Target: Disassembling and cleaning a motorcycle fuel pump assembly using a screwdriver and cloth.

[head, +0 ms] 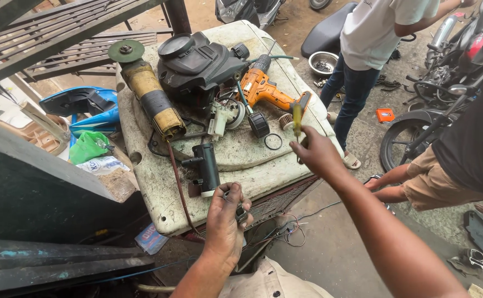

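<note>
Right hand (317, 153) grips a yellow-handled screwdriver (297, 117) upright over the counter (159, 187) edge. Left hand (226, 218) is clenched on a small dark part (241, 213) at 6 o'clock. Orange drill (263, 88) lies at the screwdriver's 11 o'clock, black cylinder (207, 165) at the left hand's 12 o'clock.

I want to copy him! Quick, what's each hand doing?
Left hand: closed on a small dark part.
Right hand: closed on a yellow screwdriver.

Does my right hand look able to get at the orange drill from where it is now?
Probably yes: the right hand already holds a yellow-handled screwdriver beside the orange drill, and nothing stands between them, though it would need to drop the screwdriver first.
</note>
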